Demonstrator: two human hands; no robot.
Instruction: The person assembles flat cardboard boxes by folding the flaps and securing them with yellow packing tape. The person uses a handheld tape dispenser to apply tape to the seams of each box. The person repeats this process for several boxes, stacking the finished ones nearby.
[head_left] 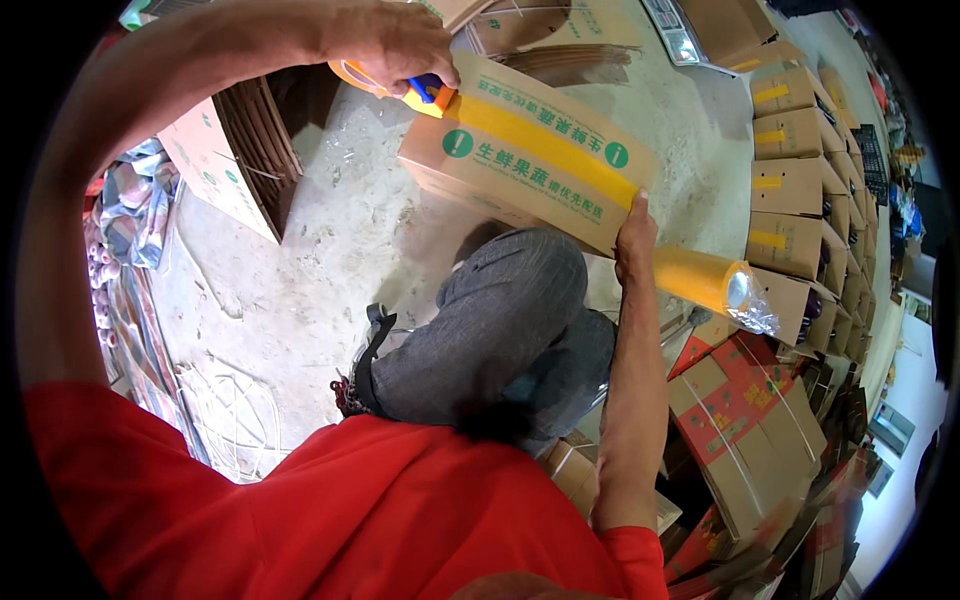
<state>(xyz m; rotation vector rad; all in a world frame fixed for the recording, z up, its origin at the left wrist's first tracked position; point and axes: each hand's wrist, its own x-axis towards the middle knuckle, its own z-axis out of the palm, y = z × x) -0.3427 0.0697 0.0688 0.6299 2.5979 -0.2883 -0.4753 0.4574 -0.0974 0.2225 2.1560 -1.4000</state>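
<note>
Tape dispenser (440, 100) partly hidden by left hand (402, 45), cardboard (455, 10) cut off at top edge

Shirt (370, 510): bright red, loose cut, soft folds across the front, short-sleeved. Left sleeve (75, 430) and right sleeve (635, 562) in the same red; the right one ends in a plain hem. Trousers (490, 320): dark grey, denim-like, worn-looking, creased around the knee; other leg (562, 380) shaded, bluer in tone. Forearms uncovered beyond the sleeves; left hand (395, 45) and right hand (636, 238) bare
</note>
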